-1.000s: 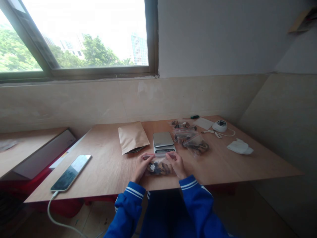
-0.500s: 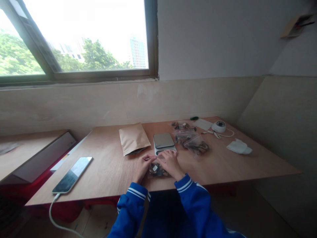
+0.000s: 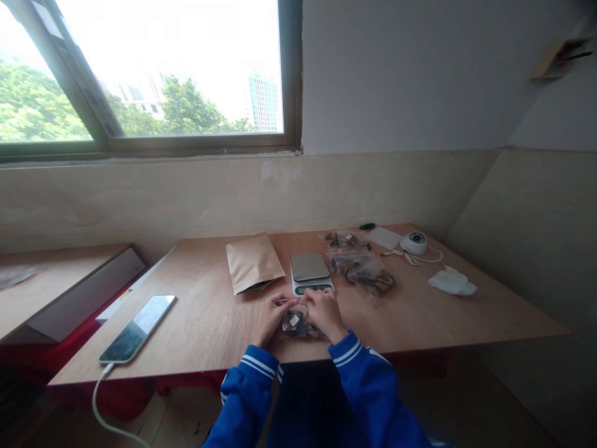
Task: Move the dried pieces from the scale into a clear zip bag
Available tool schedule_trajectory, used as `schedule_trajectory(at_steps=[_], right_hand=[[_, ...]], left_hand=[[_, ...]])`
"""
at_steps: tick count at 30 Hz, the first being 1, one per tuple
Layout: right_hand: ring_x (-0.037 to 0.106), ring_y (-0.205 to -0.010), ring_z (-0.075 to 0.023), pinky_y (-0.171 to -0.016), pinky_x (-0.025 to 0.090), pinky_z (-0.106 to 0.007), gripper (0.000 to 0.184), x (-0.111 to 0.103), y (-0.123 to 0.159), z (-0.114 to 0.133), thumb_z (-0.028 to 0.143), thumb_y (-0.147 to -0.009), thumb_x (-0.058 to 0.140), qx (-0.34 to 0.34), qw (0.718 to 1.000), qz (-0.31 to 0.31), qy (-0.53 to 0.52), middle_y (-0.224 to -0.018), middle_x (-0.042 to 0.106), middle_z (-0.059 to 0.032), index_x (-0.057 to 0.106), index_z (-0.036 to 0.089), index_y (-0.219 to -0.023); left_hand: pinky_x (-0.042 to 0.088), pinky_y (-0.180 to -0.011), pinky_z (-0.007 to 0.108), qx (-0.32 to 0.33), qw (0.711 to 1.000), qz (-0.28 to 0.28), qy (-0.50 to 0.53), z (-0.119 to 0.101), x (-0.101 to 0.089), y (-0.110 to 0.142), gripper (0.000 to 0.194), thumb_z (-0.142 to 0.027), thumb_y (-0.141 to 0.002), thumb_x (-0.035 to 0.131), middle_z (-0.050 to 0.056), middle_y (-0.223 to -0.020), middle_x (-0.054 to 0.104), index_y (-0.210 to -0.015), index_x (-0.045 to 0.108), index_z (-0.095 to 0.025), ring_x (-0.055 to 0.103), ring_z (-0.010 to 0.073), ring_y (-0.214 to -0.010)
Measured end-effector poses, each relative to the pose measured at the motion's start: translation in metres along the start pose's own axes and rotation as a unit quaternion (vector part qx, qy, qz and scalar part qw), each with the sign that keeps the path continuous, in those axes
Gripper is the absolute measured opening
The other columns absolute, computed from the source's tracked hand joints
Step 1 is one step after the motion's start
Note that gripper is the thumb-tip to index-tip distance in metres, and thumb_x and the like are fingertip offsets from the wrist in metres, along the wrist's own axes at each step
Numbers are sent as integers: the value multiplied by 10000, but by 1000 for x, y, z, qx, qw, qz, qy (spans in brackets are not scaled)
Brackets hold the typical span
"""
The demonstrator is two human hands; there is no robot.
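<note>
A clear zip bag (image 3: pixel 298 325) with dark brown dried pieces and a small white label lies near the table's front edge. My left hand (image 3: pixel 275 314) pinches the left part of its top edge. At the same edge, my right hand (image 3: pixel 321 309) has its fingers closed on the bag's upper right side. Just beyond both hands stands a kitchen scale (image 3: pixel 310 267) with a bare metal plate and a dark display. A brown paper pouch (image 3: pixel 255 262) lies left of the scale, its dark mouth facing me.
Several filled zip bags (image 3: pixel 373 277) lie right of the scale. Farther right are a white dome camera (image 3: pixel 414 242) with its cable, a crumpled white plastic wrapper (image 3: pixel 451 281) and a green-handled tool (image 3: pixel 367 226). A phone (image 3: pixel 137 330) with a charging cable lies at the table's left.
My right hand's fingers have drawn in from lying across the bag's top to a pinch at its edge. More of the scale's display shows. The view has shifted slightly.
</note>
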State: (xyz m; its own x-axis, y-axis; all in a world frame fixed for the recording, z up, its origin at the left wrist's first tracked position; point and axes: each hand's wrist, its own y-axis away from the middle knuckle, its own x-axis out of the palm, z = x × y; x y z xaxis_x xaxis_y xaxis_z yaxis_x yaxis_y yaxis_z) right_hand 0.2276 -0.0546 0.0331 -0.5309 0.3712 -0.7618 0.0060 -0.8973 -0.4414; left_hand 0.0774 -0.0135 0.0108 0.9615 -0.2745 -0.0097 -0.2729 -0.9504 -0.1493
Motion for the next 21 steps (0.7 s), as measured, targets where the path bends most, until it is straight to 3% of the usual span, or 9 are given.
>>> schedule_trajectory(at_steps=[5, 9, 15, 21], right_hand=[[605, -738, -190, -751, 299, -308, 147, 0, 2, -8, 296, -892, 562, 23, 999, 23, -16, -783, 720, -12, 679, 244, -820], [617, -729, -176, -778, 302, -307, 208, -6, 3, -16, 234, -900, 538, 34, 998, 49, -30, -734, 723, 8, 693, 240, -762], [640, -711, -167, -821, 319, -314, 242, -3, 6, -17, 204, -902, 517, 41, 997, 38, -53, -745, 741, 21, 720, 255, -781], [646, -844, -185, -818, 360, -313, 208, -10, 12, -30, 203, -893, 520, 12, 996, 29, -87, -921, 745, 8, 721, 252, -898]], left_hand=[[481, -668, 265, -1, 1000, -11, -3, 3, -2, 0, 257, -399, -696, 718, 47, -759, 688, -764, 698, -152, 625, 171, -721], [465, -631, 246, -14, 1000, -18, -3, 4, -1, -1, 271, -404, -687, 722, 31, -739, 673, -757, 691, -144, 611, 150, -680], [451, -626, 246, -22, 999, -29, -1, 1, 0, -1, 285, -416, -664, 731, 31, -713, 666, -732, 688, -143, 599, 150, -667], [437, -631, 240, -19, 999, -32, 8, 2, -2, -1, 323, -449, -688, 706, 43, -734, 669, -782, 704, -140, 590, 154, -684]])
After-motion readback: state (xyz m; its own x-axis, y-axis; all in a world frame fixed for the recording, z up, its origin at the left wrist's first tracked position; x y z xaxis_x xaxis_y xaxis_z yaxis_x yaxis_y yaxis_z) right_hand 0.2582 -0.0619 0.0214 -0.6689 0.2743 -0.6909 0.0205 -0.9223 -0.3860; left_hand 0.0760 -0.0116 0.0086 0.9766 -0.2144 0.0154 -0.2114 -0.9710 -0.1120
